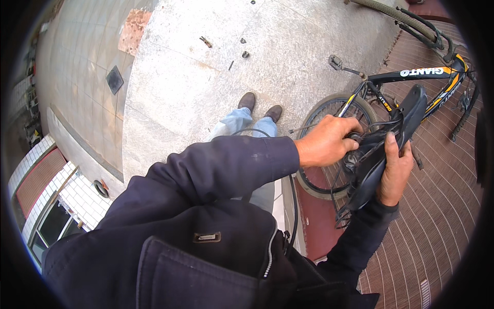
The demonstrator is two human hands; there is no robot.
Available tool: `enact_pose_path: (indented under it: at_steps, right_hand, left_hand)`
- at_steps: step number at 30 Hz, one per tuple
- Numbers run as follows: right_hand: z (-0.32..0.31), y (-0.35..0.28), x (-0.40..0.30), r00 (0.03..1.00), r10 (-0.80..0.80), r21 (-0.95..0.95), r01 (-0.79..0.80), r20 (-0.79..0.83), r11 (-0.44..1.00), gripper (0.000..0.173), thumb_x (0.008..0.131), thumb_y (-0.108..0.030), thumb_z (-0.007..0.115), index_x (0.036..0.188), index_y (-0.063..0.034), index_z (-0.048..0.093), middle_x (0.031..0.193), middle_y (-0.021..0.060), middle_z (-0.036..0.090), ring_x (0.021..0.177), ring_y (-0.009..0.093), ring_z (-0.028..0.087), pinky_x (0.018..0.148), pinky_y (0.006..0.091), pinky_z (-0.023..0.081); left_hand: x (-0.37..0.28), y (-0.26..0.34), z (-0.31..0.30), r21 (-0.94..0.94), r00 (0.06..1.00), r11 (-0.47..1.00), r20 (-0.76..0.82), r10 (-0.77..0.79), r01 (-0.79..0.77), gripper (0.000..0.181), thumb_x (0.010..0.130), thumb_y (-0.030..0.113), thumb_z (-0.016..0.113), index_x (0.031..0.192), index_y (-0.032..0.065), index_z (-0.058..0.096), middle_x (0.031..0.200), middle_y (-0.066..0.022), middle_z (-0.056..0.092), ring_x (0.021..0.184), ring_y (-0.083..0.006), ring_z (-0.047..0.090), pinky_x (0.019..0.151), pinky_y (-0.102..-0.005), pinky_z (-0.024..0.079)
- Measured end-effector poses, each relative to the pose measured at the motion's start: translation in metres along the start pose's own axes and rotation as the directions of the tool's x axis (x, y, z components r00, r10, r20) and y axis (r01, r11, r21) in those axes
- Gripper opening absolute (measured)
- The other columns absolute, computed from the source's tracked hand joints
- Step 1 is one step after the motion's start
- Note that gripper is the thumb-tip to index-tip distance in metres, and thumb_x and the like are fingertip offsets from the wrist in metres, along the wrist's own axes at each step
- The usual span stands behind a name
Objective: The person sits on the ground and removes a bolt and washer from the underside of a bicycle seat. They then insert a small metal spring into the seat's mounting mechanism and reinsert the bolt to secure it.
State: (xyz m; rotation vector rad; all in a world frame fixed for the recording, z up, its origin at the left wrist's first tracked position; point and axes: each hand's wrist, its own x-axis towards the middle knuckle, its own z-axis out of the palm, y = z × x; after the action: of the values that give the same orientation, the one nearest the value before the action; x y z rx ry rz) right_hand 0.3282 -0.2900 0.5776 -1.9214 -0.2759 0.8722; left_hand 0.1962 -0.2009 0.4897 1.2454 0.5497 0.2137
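Observation:
A black bicycle saddle [411,110] is tilted on its side at the right, its underside facing left. My right hand [396,170] grips its edge, thumb lying over the rim of the underside. My left hand [330,140] pinches a dark round part [354,136] beneath the saddle between thumb and fingers. Thin dark cords or wires run along the underside. Behind stands a black, yellow and white Giant bicycle frame [420,74], with a spoked wheel [307,170] below my left hand. Whether the saddle is fixed to the frame cannot be told.
A pedal [335,61] juts toward the pale paving. Several small dark parts, including a round one [245,54], and a clip-like object [205,41] lie ahead of my shoes [247,101]. A black cable [295,212] hangs beside me. Ribbed brown matting [432,185] covers the right side.

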Motion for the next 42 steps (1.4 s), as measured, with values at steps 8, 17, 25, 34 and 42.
enact_pose_path:
  at_steps: [8, 17, 25, 34, 42]
  right_hand:
    - [0.048, 0.057, 0.049, 0.959, 0.134, 0.091, -0.161, 0.251, 0.983, 0.033, 0.090, -0.018, 0.066, 0.112, 0.0042, 0.057, 0.098, 0.0046, 0.062, 0.086, 0.010, 0.058, 0.079, 0.0241, 0.047]
    - [0.157, 0.185, 0.108, 0.853, 0.330, 0.023, -0.371, 0.404, 0.928, 0.053, 0.092, -0.042, 0.062, 0.115, 0.0059, 0.059, 0.099, 0.0120, 0.066, 0.086, 0.015, 0.063, 0.076, 0.0279, 0.051]
    - [0.310, 0.388, 0.201, 0.838, 0.505, -0.348, -0.420, 0.206, 0.838, 0.042, 0.088, -0.030, 0.065, 0.108, 0.0068, 0.063, 0.092, 0.0125, 0.068, 0.074, 0.017, 0.066, 0.061, 0.0283, 0.054]
    - [0.498, 0.533, 0.303, 0.897, 0.436, -0.540, -0.404, -0.074, 0.738, 0.066, 0.077, -0.041, 0.076, 0.107, 0.0136, 0.055, 0.089, 0.0189, 0.065, 0.068, 0.022, 0.066, 0.053, 0.0336, 0.056]
    - [0.521, 0.629, 0.354, 0.979, 0.162, -0.492, -0.204, -0.128, 0.846, 0.061, 0.074, -0.036, 0.078, 0.105, 0.0125, 0.057, 0.091, 0.0246, 0.066, 0.083, 0.037, 0.066, 0.081, 0.0413, 0.053]
  left_hand:
    - [-0.013, -0.060, -0.049, 0.046, 0.990, 0.995, -0.110, -0.085, 0.090, 0.025, 0.083, 0.006, 0.069, 0.107, -0.0005, 0.063, 0.080, -0.0121, 0.067, 0.074, -0.0132, 0.062, 0.069, -0.0300, 0.050]
    - [-0.072, -0.163, -0.149, 0.142, 0.868, 0.892, -0.341, -0.362, 0.428, 0.028, 0.083, 0.007, 0.070, 0.110, 0.0010, 0.063, 0.086, -0.0141, 0.068, 0.079, -0.0152, 0.065, 0.073, -0.0304, 0.051]
    - [-0.126, -0.300, -0.286, -0.087, 0.683, 0.843, -0.546, -0.486, 0.530, 0.030, 0.085, 0.002, 0.068, 0.113, -0.0059, 0.061, 0.093, -0.0053, 0.067, 0.084, -0.0096, 0.060, 0.076, -0.0245, 0.050]
    - [-0.154, -0.391, -0.378, -0.357, 0.518, 0.803, -0.624, -0.585, 0.477, 0.027, 0.084, -0.001, 0.067, 0.110, -0.0061, 0.062, 0.087, -0.0029, 0.065, 0.077, -0.0063, 0.056, 0.071, -0.0224, 0.048]
    - [-0.141, -0.388, -0.404, -0.332, 0.536, 0.807, -0.615, -0.578, 0.489, 0.027, 0.084, 0.000, 0.070, 0.109, -0.0064, 0.062, 0.074, 0.0029, 0.055, 0.066, -0.0038, 0.044, 0.059, -0.0191, 0.039]
